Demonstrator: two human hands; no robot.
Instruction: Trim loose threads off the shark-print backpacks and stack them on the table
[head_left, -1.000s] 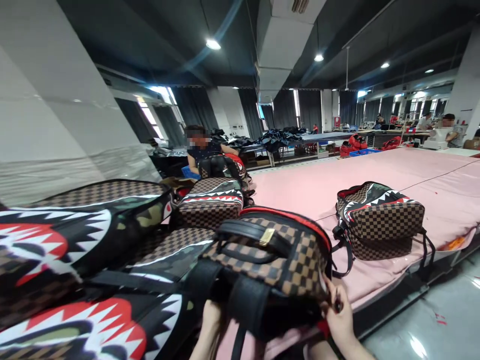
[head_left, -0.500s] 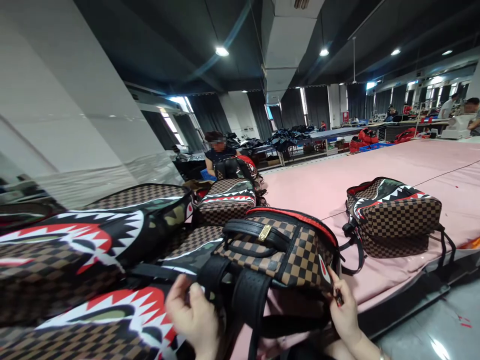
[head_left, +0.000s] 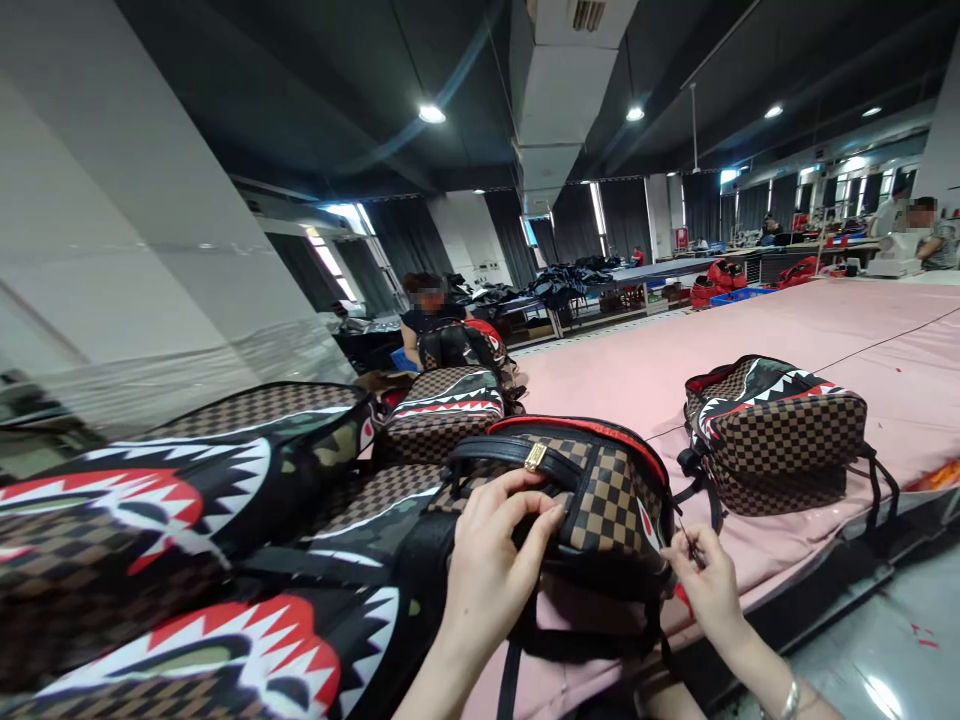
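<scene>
While the right hand [head_left: 709, 582] stays by the checkered bag's [head_left: 611, 492] four-o'clock edge, clenched round a small dark tool [head_left: 691, 549], the left hand [head_left: 491, 545] has come over from the nine-o'clock side to near the handle [head_left: 564, 467]; grip unclear. Bag at worker's twelve o'clock. Both hands now seem engaged there.

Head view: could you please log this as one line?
left hand: by backpack handle; right hand: holding small dark object; right-side backpack: on pink cover
</scene>
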